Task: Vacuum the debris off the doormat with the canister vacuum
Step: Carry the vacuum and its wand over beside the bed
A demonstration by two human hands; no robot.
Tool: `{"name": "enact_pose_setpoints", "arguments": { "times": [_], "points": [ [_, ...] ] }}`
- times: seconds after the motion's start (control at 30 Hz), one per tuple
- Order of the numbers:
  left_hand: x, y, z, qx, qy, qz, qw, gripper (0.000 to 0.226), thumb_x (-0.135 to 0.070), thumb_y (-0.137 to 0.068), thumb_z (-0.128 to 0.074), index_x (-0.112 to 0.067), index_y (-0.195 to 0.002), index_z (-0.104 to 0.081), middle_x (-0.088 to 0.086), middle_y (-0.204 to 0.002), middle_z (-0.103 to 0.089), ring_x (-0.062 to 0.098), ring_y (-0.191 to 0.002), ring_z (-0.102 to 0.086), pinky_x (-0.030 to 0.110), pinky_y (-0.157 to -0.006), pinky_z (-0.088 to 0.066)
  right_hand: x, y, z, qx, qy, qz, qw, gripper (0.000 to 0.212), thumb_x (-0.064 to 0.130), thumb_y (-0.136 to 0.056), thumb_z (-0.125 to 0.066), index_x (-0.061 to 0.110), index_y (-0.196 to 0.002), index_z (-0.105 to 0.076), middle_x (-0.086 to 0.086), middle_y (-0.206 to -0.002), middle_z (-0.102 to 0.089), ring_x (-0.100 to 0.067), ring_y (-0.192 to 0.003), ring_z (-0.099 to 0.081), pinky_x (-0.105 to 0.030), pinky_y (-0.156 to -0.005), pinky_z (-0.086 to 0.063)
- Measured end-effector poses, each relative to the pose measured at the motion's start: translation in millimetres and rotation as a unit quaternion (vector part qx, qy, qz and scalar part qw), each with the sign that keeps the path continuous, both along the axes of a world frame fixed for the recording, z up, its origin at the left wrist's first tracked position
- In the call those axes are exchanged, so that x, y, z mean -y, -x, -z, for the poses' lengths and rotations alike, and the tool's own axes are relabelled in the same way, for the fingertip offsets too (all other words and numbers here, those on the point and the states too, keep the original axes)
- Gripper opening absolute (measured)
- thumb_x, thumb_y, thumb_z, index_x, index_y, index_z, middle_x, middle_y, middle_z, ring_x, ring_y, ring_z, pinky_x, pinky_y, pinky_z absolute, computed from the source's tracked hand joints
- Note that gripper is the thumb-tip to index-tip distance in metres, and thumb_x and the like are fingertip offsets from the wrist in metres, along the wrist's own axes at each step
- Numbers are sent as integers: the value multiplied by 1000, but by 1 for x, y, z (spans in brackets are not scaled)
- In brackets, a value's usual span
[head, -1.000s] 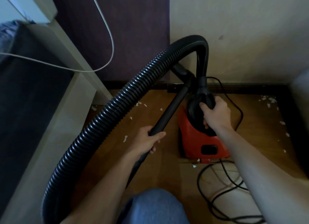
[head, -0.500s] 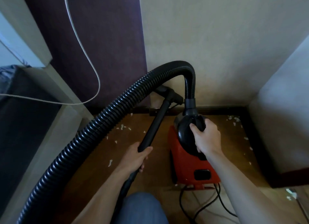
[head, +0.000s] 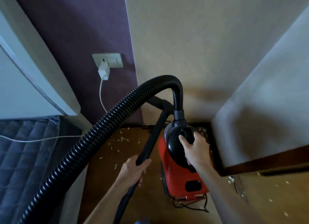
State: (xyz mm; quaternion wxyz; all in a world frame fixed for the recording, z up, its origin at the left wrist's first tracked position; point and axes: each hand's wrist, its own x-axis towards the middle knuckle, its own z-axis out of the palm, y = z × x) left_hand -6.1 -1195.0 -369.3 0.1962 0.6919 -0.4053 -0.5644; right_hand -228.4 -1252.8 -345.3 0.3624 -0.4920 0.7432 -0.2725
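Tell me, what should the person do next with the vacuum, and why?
Probably lift the red canister vacuum and carry it toward the doormat, which isn't in view. The right hand grips its black top handle, the left hand grips the wand, and only scraps on bare wood floor show here.

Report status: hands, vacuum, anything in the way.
Left hand grips the wand; right hand grips the handle atop the canister vacuum. No doormat in view; white scraps on floor. Hose loops left, power cord trails behind it.
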Motion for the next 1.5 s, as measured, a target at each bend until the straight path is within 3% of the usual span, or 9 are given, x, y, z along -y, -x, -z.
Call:
{"name": "enact_pose_setpoints", "arguments": {
  "times": [0.13,0.23,0.33,0.43,0.57,0.73,1.1,1.37,1.5],
  "points": [
    [-24,-3,-119,-12,-6,6,1000,29,-39,-96,-66,-11,-98,-58,0,-68,-60,13,-50,-56,27,-51,-51,-27,-4,-117,-18,-11,-6,1000,27,39,-99,-66,21,-81,-56,-4,-63,-65,-17,-45,-60,-31,-49,-50],
    [-43,-8,-194,-8,-3,9,1000,30,-39,-96,-66,-10,-99,-59,2,-69,-61,14,-51,-57,28,-52,-52,-47,-10,-193,-37,-1,-10,999,29,35,-99,-67,20,-77,-56,1,-61,-63,-13,-50,-60,-29,-54,-52],
    [-57,-14,-249,-8,-3,2,1000,30,-41,-95,-67,-12,-99,-60,2,-73,-63,12,-51,-58,27,-53,-53,-62,-19,-255,-56,5,-19,998,26,33,-99,-67,17,-80,-57,6,-65,-59,-3,-56,-56,-14,-50,-34],
    [-63,-20,-283,-13,8,-9,1000,30,-42,-94,-68,-14,-101,-60,2,-75,-64,11,-52,-58,26,-54,-53,-73,-30,-293,-53,24,-25,998,24,32,-98,-69,16,-82,-60,5,-69,-60,-9,-63,-57,-17,-55,-35],
    [-66,-28,-308,-20,32,-19,999,30,-39,-95,-67,-11,-102,-61,2,-71,-64,16,-52,-58,29,-51,-52,-80,-41,-317,-40,27,-26,998,21,36,-97,-67,17,-89,-62,-3,-79,-66,-23,-72,-65,-26,-59,-44],
    [-79,-40,-321,-28,63,-38,997,30,-36,-97,-66,-7,-100,-60,0,-65,-61,15,-49,-55,28,-48,-50,-85,-57,-338,-23,57,-46,997,16,32,-98,-66,19,-90,-61,-7,-71,-67,-23,-51,-62,-26,-43,-46],
    [-127,-43,-335,-27,66,-204,976,25,-34,-97,-66,-13,-87,-55,-3,-48,-55,10,-37,-50,24,-42,-44,-81,-94,-339,23,56,-174,983,28,35,-94,-68,21,-76,-53,-3,-61,-58,-27,-51,-56,-42,-58,-58],
    [-200,-1,-339,3,79,-407,910,29,-36,-94,-69,-12,-82,-57,4,-58,-59,22,-42,-50,32,-44,-44,-109,-112,-343,26,58,-394,917,54,61,-85,-58,13,-108,-66,-15,-93,-74,-42,-80,-72,-52,-78,-61],
    [-253,27,-349,5,94,-514,852,31,-35,-92,-71,-11,-80,-57,7,-61,-54,20,-41,-47,30,-41,-43,-143,-122,-354,47,49,-491,868,24,39,-95,-68,15,-89,-64,-7,-78,-72,-32,-69,-70,-45,-77,-60]
  ]
}}
